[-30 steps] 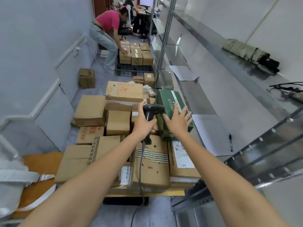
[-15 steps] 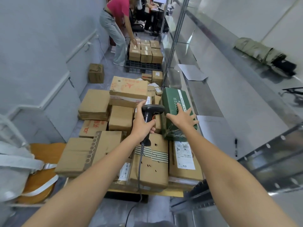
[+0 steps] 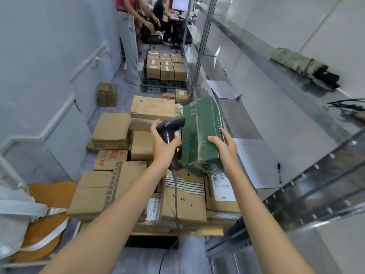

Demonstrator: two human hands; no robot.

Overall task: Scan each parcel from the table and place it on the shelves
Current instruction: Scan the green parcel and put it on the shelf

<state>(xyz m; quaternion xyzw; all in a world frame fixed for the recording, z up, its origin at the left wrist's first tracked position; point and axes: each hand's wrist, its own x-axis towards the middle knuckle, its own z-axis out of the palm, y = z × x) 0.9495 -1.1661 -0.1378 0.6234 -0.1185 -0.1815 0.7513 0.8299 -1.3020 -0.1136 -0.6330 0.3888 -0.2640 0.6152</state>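
My right hand [image 3: 223, 149] grips the near right edge of a green box [image 3: 201, 135], which is tilted up above the heap of brown cardboard parcels [image 3: 112, 133] on the low table [image 3: 209, 232]. My left hand [image 3: 164, 143] holds a black corded barcode scanner [image 3: 170, 125] by its handle, its head close to the left face of the green box. The scanner's cable hangs down over a striped parcel [image 3: 183, 200]. The metal shelves [image 3: 256, 107] run along the right.
On the shelf lie white paper sheets [image 3: 254, 159], a pen [image 3: 279, 173], a rolled olive bundle [image 3: 304, 66] and black cables [image 3: 345, 105]. Two people [image 3: 128, 36] are at the far end by a pallet of small boxes [image 3: 166, 67]. An orange object with white straps [image 3: 45, 220] sits at lower left.
My right hand has closed on the green box and lifted it, tipping it up off the pile. The scanner stays in my left hand beside it. The far person has straightened up.
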